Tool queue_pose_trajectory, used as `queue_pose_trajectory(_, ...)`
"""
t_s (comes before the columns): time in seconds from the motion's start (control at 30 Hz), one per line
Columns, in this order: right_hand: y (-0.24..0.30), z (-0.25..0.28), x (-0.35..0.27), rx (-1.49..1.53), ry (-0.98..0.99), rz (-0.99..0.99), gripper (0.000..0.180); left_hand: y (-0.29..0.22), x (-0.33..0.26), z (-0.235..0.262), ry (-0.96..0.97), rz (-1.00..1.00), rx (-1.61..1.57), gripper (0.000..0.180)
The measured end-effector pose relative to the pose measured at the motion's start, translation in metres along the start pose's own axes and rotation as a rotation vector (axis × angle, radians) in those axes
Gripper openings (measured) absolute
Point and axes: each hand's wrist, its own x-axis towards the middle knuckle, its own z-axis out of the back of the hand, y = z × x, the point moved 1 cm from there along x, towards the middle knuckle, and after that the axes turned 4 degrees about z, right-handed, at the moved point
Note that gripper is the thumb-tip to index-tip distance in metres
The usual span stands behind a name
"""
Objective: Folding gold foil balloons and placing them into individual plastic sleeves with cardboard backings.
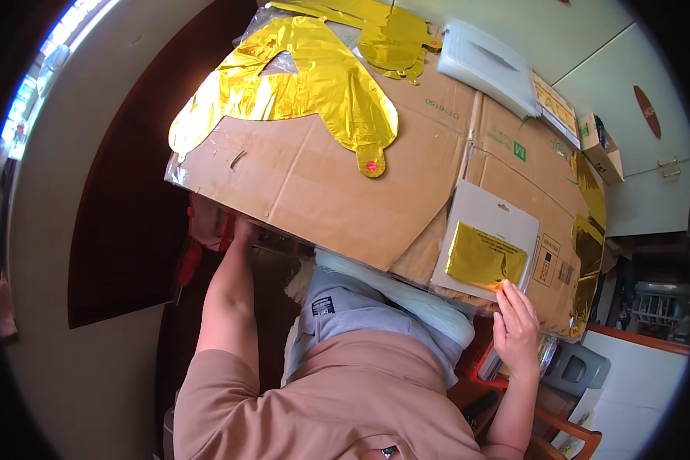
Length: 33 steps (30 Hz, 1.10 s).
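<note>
Pale cabinets (632, 84) line the far right of the room, and a broad sheet of cardboard (345, 192) spreads before the seated person. On its far left lies a flat gold balloon (318, 77), creased and shaped like a letter A, with a second foil (395, 46) farther off. Beyond them, toward the right, a translucent box (487, 65) rests at the far edge, and more gold foil hangs along the right edge. Near the front right, a grey card (477, 203) lies on the cardboard, bearing a folded gold packet (487, 253). The right hand (517, 326) has its fingers extended and close together, fingertips at the packet's near right corner, thumb apart. The left hand (242, 228) reaches under the near left edge beside a red bag (205, 222); its fingers are hidden, so their state cannot be told.
</note>
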Motion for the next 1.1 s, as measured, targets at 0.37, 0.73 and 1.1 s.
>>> queue_pose_trajectory(0.37, 0.0, 0.005, 0.0, -0.017, 0.014, -0.014, 0.038, -0.042, 0.012, 0.009, -0.041, 0.053, 0.361, 0.055)
queue_pose_trajectory(0.73, 0.0, 0.006, 0.002, -0.002, -0.001, 0.012, 0.038, -0.027, 0.022, 0.014, 0.05, -0.016, 0.569, 0.056)
queue_pose_trajectory(1.1, -0.002, 0.004, -0.001, -0.013, -0.004, 0.004, 0.04, -0.045, 0.005, 0.013, 0.308, 0.123, 0.58, 0.06)
